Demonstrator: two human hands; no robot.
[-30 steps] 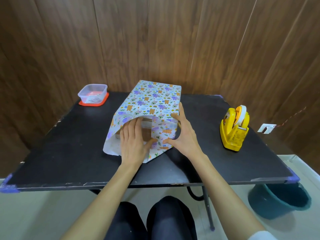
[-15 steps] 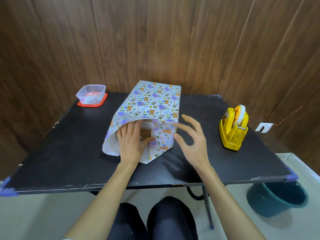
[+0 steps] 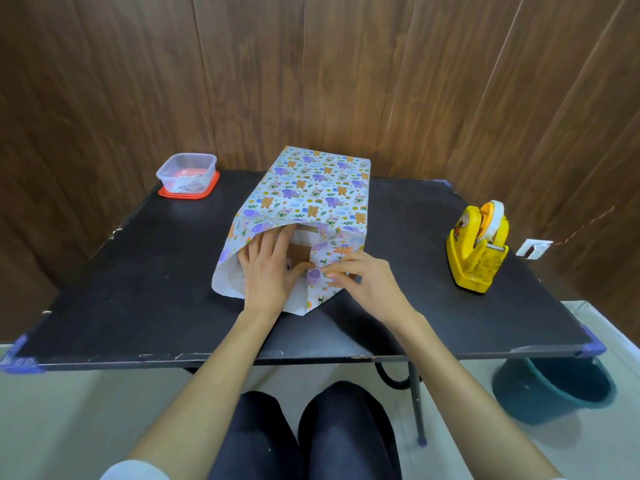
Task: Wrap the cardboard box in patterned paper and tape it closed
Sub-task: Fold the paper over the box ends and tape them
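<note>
The cardboard box (image 3: pixel 300 251) lies in the middle of the black table (image 3: pixel 104 289), covered by patterned paper (image 3: pixel 311 188) with animal prints. Only a brown patch of the box shows at the near open end. My left hand (image 3: pixel 268 271) lies flat with straight fingers against that end, pressing the left paper flap inward. My right hand (image 3: pixel 363 282) has its fingers curled on the right paper flap, pinching it against the box end beside my left thumb.
A yellow tape dispenser (image 3: pixel 479 251) stands at the right of the table. A clear plastic container on a red lid (image 3: pixel 187 174) sits at the far left. A teal bucket (image 3: pixel 554 389) stands on the floor under the right corner. A wood-panel wall is behind.
My right hand left the box's right side, lifted off briefly, then came back down onto the right paper flap at the near end. My left hand stayed pressed on the box end.
</note>
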